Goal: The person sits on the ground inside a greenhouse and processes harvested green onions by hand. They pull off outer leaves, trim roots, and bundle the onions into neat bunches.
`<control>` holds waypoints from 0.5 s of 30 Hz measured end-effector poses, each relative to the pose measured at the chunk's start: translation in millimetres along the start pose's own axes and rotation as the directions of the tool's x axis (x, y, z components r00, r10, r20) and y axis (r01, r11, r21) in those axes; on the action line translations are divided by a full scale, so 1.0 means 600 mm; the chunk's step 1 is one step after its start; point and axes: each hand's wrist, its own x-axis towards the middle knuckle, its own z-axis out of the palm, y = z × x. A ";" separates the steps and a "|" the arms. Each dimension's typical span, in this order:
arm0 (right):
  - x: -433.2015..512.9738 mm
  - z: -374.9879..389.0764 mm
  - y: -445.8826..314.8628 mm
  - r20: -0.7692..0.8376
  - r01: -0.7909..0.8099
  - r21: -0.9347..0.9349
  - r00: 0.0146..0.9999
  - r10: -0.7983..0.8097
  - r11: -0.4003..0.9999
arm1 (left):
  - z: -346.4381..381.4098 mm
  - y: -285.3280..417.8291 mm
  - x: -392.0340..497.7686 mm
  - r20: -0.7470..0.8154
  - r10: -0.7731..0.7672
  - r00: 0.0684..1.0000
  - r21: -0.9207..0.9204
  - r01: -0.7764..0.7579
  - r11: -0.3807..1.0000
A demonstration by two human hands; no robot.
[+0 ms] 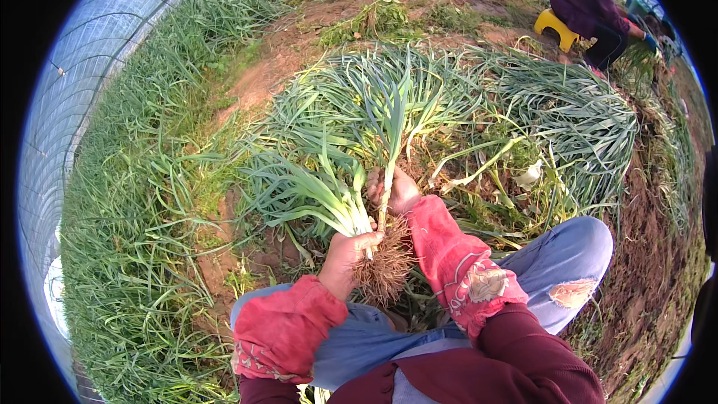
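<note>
My left hand (343,255) grips a bunch of leek-like plants (336,207) by their pale lower stems, the green leaves fanning up and to the left. A dense clump of brown roots (384,269) hangs just beside and below that hand. Close by, my right hand (403,191) is around a single upright leek-like stalk (388,182), which runs in front of the palm; part of its grip is hidden. The lower end of this stalk reaches the root clump. Both hands are above the ground, in front of my bent knees.
Cut or pulled green plants lie in a pile (359,90) ahead and another pile (578,118) at right. Yellowed leaves (482,165) litter the soil between. Standing crop (129,224) lines the left, beside plastic greenhouse sheeting (106,28). A person (589,0) sits on a yellow stool (555,28).
</note>
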 end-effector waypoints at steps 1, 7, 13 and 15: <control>0.010 -0.004 -0.001 -0.020 0.004 0.007 1.000 -0.004 1.000 | 0.002 0.002 -0.004 -0.009 0.020 1.000 0.028 -0.020 0.999; -0.046 -0.049 0.011 -0.032 -0.126 -0.530 0.991 -0.128 -0.838 | -0.008 0.023 -0.007 -0.022 0.229 0.973 0.070 -0.227 0.971; -0.212 -0.056 0.028 -0.483 -0.176 -0.165 0.873 -0.076 -0.970 | -0.018 0.047 0.009 -0.095 0.359 0.929 0.032 -0.357 0.933; -0.214 -0.023 0.010 -0.378 -0.272 -0.247 0.911 -0.166 -0.930 | -0.015 0.043 0.011 -0.066 0.361 0.930 0.004 -0.362 0.932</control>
